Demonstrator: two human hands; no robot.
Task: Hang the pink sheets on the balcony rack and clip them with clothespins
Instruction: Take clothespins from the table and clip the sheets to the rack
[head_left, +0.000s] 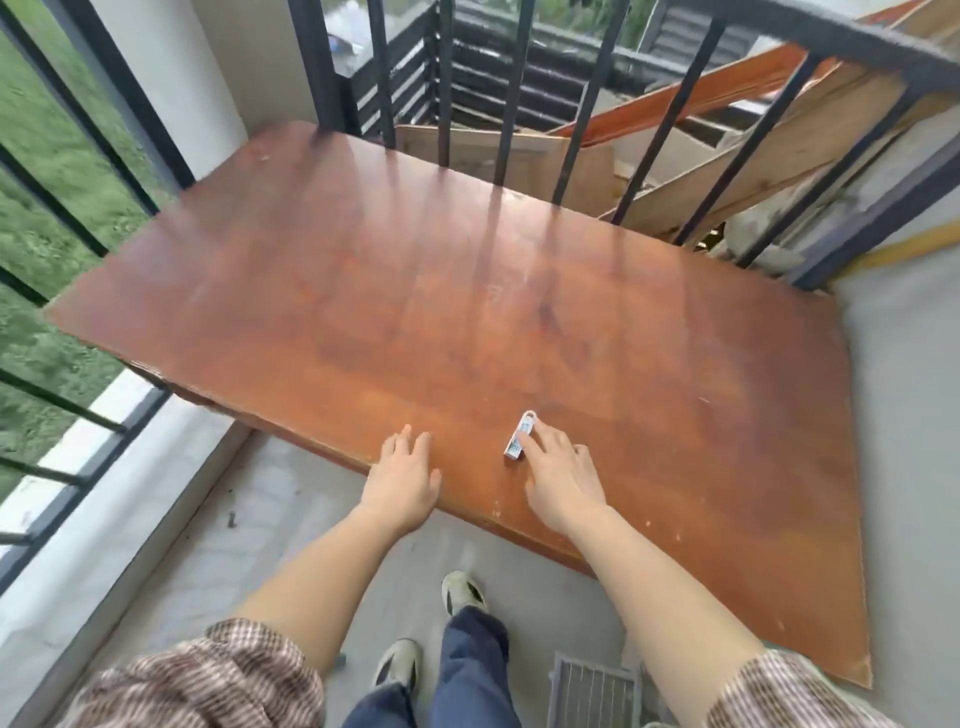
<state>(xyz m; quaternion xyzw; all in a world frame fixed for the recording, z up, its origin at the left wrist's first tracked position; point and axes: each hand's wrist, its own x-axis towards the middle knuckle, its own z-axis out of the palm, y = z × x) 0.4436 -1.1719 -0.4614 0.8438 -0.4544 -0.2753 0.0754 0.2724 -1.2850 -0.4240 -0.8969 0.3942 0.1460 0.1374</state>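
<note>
A small white clothespin (520, 435) lies on the brown wooden table (415, 312) near its front edge. My right hand (558, 478) rests just right of it, fingertips touching the clothespin, fingers spread. My left hand (402, 480) lies flat on the table's front edge, to the left, fingers apart and holding nothing. No pink sheets and no drying rack appear in the head view.
Black balcony railing (509, 104) runs behind and left of the table. Wooden boards (753, 156) lean beyond the bars at the right. Grey floor lies below, with my feet (462, 592) and a metal floor grate (592, 691) near the bottom.
</note>
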